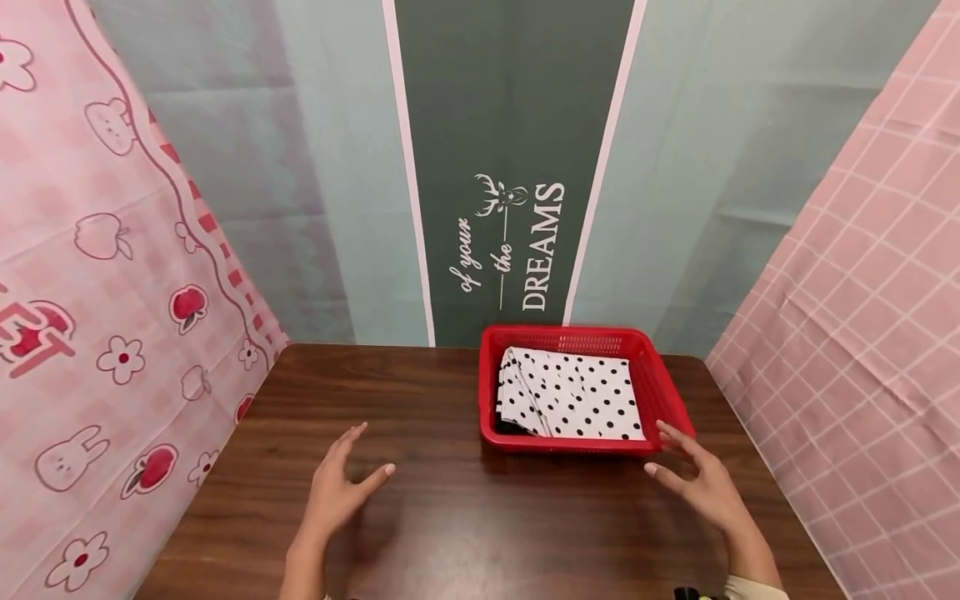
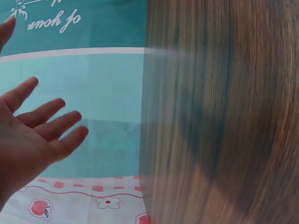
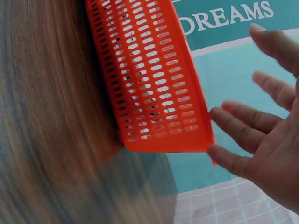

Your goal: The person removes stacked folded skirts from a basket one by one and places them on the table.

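A red plastic basket [image 1: 525,444] with slotted walls stands at the back right of the table. Inside it lies folded white cloth with black dots [image 1: 573,396], and something black peeks out beneath the cloth's left corner. My right hand [image 1: 701,487] hovers by the basket's front right corner, thumb and fingers spread; in the right wrist view its fingertips come close to the rim, and whether they touch cannot be told. Over the table, left of the basket, my left hand [image 1: 337,492] is held with fingers extended and nothing in it.
The brown wooden table [image 1: 450,517] reaches back to a green curtain [image 1: 517,100] with white lettering. A pink patterned cloth [image 1: 150,333] hangs along the left side, and a pink checked cloth [image 1: 862,333] along the right.
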Available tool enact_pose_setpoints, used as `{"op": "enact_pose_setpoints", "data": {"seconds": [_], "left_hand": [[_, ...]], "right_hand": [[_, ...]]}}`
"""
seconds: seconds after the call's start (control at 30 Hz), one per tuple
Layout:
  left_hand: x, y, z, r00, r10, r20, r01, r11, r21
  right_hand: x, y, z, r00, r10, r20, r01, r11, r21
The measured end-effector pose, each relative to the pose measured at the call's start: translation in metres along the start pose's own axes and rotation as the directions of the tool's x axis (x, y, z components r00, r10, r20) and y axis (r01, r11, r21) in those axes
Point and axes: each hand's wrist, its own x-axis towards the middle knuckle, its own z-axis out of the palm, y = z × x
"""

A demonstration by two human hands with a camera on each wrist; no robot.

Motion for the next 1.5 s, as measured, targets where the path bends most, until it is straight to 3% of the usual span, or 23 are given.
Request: {"op": "enact_pose_setpoints", "data": {"seconds": [0.1, 0.2, 0.3, 0.4, 0.57, 0.73, 0.83, 0.97, 1.07, 1.17, 1.37, 1.5], "left_hand": [[-0.001, -0.001, 0.002, 0.999, 0.029, -0.016, -0.031, 0.994, -0.107], [-0.002, -0.002, 0.003, 0.999, 0.032, -0.008, -0.033, 0.974, -0.223], [-0.004, -0.003, 0.004, 0.999, 0.036, 0.007, -0.033, 0.959, -0.28], [-0.005, -0.002, 0.006, 0.998, 0.053, 0.017, -0.046, 0.953, -0.3], [-0.003, 0.002, 0.01, 0.997, 0.072, 0.024, -0.061, 0.947, -0.315], [-0.002, 0.009, 0.02, 0.995, 0.084, 0.046, -0.066, 0.948, -0.312], [-0.001, 0.03, 0.026, 0.991, 0.105, 0.078, -0.075, 0.943, -0.323], [0.002, 0.061, 0.035, 0.985, 0.123, 0.125, -0.068, 0.924, -0.376], [0.006, 0.07, 0.044, 0.981, 0.122, 0.15, -0.049, 0.908, -0.417], [0.011, 0.078, 0.051, 0.976, 0.128, 0.178, -0.036, 0.893, -0.449], [0.021, 0.093, 0.059, 0.966, 0.154, 0.207, -0.049, 0.896, -0.44], [0.028, 0.102, 0.066, 0.957, 0.179, 0.228, -0.055, 0.885, -0.462]], "right_hand": [[0.0, 0.001, 0.005, 1.0, -0.004, -0.017, 0.006, 0.991, 0.131], [-0.001, 0.0, 0.01, 1.0, 0.011, -0.005, -0.009, 0.959, 0.282], [-0.003, -0.002, 0.014, 1.0, 0.022, 0.022, -0.029, 0.913, 0.407], [-0.004, -0.004, 0.017, 0.999, 0.008, 0.033, -0.022, 0.887, 0.461], [-0.003, -0.006, 0.018, 1.0, 0.001, 0.023, -0.012, 0.874, 0.486], [-0.003, -0.007, 0.013, 1.0, -0.006, 0.017, -0.003, 0.883, 0.469], [0.001, -0.009, 0.008, 0.999, -0.019, 0.046, -0.003, 0.905, 0.426], [0.012, -0.012, 0.002, 0.989, -0.029, 0.144, -0.028, 0.924, 0.381], [0.02, -0.013, -0.001, 0.979, -0.047, 0.197, -0.034, 0.92, 0.391], [0.026, -0.011, -0.004, 0.978, -0.06, 0.199, -0.028, 0.911, 0.411], [0.039, -0.011, -0.014, 0.981, -0.053, 0.189, -0.031, 0.909, 0.415], [0.049, -0.012, -0.024, 0.979, -0.041, 0.197, -0.04, 0.919, 0.391]]}}
